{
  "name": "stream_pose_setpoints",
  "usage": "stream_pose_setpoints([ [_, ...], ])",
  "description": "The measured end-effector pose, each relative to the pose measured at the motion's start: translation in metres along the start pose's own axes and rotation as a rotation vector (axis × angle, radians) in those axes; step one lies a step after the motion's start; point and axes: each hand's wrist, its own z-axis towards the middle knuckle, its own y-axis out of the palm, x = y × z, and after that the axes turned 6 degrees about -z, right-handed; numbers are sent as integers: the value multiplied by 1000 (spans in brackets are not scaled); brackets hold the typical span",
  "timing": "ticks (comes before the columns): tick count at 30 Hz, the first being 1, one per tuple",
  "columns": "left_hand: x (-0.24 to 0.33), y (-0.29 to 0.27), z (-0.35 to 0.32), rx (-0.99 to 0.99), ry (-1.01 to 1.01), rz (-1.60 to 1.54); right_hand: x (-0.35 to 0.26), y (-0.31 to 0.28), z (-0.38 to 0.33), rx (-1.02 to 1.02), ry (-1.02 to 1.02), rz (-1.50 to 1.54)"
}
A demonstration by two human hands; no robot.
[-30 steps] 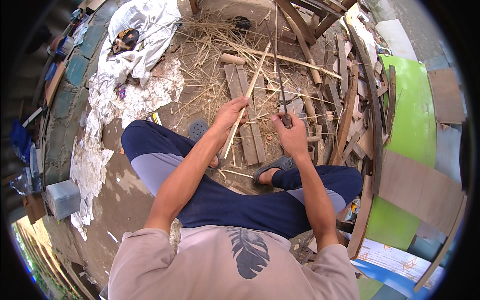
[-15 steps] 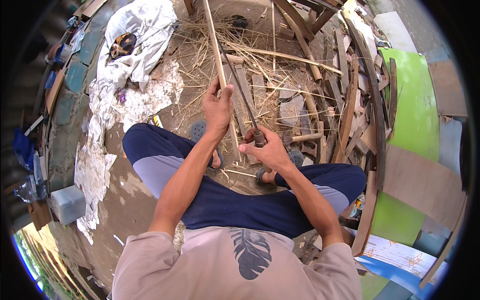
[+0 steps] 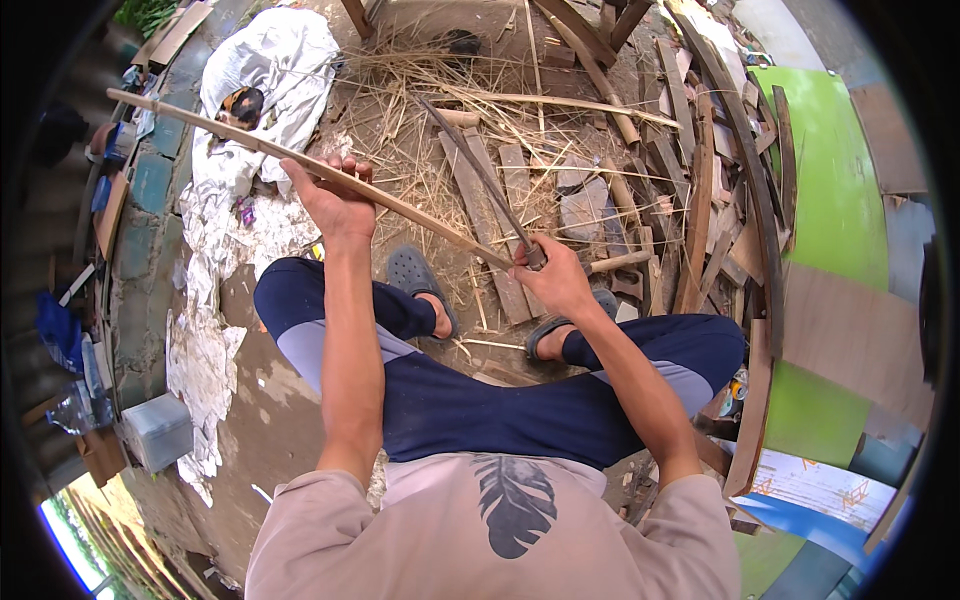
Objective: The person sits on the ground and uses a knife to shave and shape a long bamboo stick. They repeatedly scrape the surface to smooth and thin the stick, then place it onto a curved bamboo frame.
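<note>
My left hand (image 3: 338, 208) is turned palm up, with its fingers curled round a long, thin wooden strip (image 3: 420, 214). The strip slants from the upper left down to my right hand. In my right hand (image 3: 556, 278) is a knife with a long, narrow dark blade (image 3: 472, 158), gripped by its handle (image 3: 536, 258). The blade points away from me and to the left. At its near end the strip meets my right thumb and fingers; whether they pinch it too, I cannot tell.
Pale shavings (image 3: 400, 75) and flat boards (image 3: 468, 190) cover the ground ahead. Scrap wood (image 3: 700, 190) is piled on the right beside a green panel (image 3: 825, 170). A calico cat (image 3: 242, 105) lies on white cloth (image 3: 285, 50) at the far left. A clear plastic box (image 3: 158, 432) stands nearer.
The strip has swung from nearly upright to a leftward slant. My left hand has moved left and turned palm up. The knife has tilted further left.
</note>
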Motion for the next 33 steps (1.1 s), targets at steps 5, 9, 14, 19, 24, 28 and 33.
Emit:
stream_pose_setpoints([
  [5,10,22,-23,-104,-42,-60,25,-19,18,44,2,-53],
  [9,16,11,-25,-359,-94,-51,11,-28,22,188,117,-241],
  [14,4,11,-34,-297,46,-8,-2,-20,5,244,-56,-320],
  [19,-5,7,-39,-379,26,29,-29,7,-26,221,-126,-356],
  [24,-14,5,-39,-425,64,85,-46,11,-39,113,-78,-349],
  [28,-15,5,-41,-505,105,107,-38,17,-35,99,-103,-370],
  [33,-14,6,-41,-528,134,87,-43,19,-33,37,-77,-324],
])
